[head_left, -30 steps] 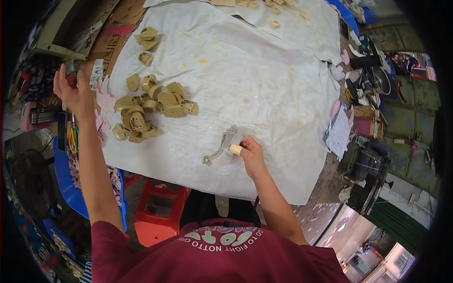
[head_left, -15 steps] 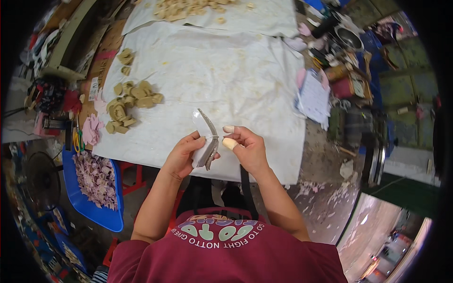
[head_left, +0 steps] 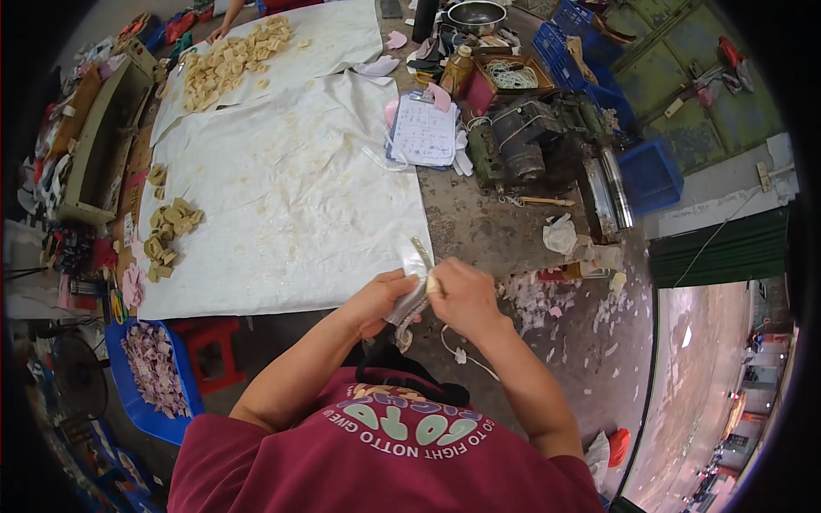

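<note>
My left hand point(head_left: 380, 301) is closed around a narrow bundle of white and grey flat strips point(head_left: 414, 258), held upright just off the table's near right edge. Close against the bundle's right side is my right hand point(head_left: 466, 297), its fingers curled and slightly blurred. A pale yellowish cover point(head_left: 434, 284) is on a right-hand digit touching the bundle. What the right fingers pinch is hidden. Beneath the hands a thin white cord point(head_left: 469, 361) hangs over the floor; where its upper end leads does not show.
A white-covered table point(head_left: 282, 197) bears olive-beige pieces point(head_left: 175, 218) and a larger tan pile point(head_left: 231, 68), where another person's arm point(head_left: 227, 20) reaches in. A clipboard point(head_left: 425, 132) lies right, near a dark motor-like machine point(head_left: 522, 145). Lower left are a blue tub point(head_left: 186, 376) and red stool point(head_left: 209, 350).
My view has turned right, so the table sits further left. The right hand has closed in against the bundle, where its fingers were apart beside it. Another person's arm now shows.
</note>
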Demonstrator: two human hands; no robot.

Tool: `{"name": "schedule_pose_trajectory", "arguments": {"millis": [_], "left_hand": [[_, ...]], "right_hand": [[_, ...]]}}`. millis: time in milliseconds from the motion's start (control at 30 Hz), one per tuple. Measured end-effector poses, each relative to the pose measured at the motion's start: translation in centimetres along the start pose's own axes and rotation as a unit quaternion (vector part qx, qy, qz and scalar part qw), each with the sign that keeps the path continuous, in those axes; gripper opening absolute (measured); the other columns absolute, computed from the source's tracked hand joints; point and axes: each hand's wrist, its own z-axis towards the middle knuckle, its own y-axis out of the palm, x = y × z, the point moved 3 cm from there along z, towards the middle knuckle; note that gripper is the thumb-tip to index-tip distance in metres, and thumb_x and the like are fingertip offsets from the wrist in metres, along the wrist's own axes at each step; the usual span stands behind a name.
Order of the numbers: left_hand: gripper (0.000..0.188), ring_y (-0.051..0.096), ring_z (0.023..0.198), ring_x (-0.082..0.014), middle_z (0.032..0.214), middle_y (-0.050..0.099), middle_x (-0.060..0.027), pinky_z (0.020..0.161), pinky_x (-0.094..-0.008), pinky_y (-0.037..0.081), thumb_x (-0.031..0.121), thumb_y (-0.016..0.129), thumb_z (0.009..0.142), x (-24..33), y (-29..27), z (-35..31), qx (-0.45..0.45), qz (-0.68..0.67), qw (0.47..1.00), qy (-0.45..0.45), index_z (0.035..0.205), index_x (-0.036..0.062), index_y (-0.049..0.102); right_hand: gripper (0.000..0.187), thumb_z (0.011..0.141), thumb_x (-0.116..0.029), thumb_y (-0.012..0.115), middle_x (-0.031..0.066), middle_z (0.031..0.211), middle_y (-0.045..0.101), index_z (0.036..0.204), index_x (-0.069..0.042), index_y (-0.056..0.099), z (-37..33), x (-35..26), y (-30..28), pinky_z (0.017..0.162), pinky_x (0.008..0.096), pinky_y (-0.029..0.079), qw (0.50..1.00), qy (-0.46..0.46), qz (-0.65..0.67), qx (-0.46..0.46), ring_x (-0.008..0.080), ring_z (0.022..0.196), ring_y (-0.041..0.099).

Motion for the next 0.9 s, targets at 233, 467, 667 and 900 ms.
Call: {"name": "schedule_pose_trajectory", "arguments": {"millis": [233, 467, 667, 900], "left_hand": [[0.043, 0.061, 0.088, -0.0286, 0.103, 0.061, -0.0148, 0.077, -0.0402, 0.050, 0.023, 0.060, 0.088, 0.8, 1.1, 4.1, 0.133, 0.192, 0.969, 0.078, 0.122, -0.0024, 0.050], [0.058, 0.056, 0.103, -0.0395, 0.112, 0.056, -0.0261, 0.087, -0.0410, 0.046, 0.015, 0.069, 0.075, 6.5, 5.2, 4.7, 0.043, 0.645, 0.723, 0.244, 0.123, -0.0083, 0.047], [0.055, 0.061, 0.086, -0.0358, 0.098, 0.061, -0.0216, 0.076, -0.0423, 0.049, 0.011, 0.067, 0.077, 9.3, -0.5, 8.5, 0.150, 0.581, 0.758, 0.256, 0.126, -0.0050, 0.047], [0.051, 0.062, 0.086, -0.0291, 0.109, 0.061, -0.0229, 0.078, -0.0362, 0.049, 0.012, 0.065, 0.082, 13.9, -9.1, 9.3, 0.115, 0.543, 0.787, 0.269, 0.128, -0.0030, 0.049]], "right_hand": [[0.003, 0.079, 0.000, 0.061, 0.0048, 0.072, 0.057, 0.081, 0.002, 0.059, -2.5, 5.6, 1.2, 0.054, 0.0245, 0.042, 0.822, 0.322, 0.457, 0.106, 0.0093, 0.061, 0.051], [0.005, 0.077, 0.000, 0.062, 0.0067, 0.070, 0.056, 0.079, 0.002, 0.058, 1.8, 7.6, 1.7, 0.054, 0.0265, 0.040, 0.910, 0.271, 0.292, 0.111, 0.0124, 0.059, 0.051], [0.006, 0.083, -0.006, 0.060, 0.0043, 0.073, 0.061, 0.081, 0.000, 0.062, 7.6, 8.9, 5.4, 0.053, 0.0246, 0.042, 0.657, 0.388, 0.642, 0.075, 0.0104, 0.057, 0.054], [0.009, 0.086, -0.017, 0.057, -0.0014, 0.065, 0.052, 0.086, -0.008, 0.058, 11.9, 10.4, 8.2, 0.042, 0.0235, 0.033, 0.654, 0.368, 0.650, -0.122, 0.0064, 0.043, 0.039]]}}
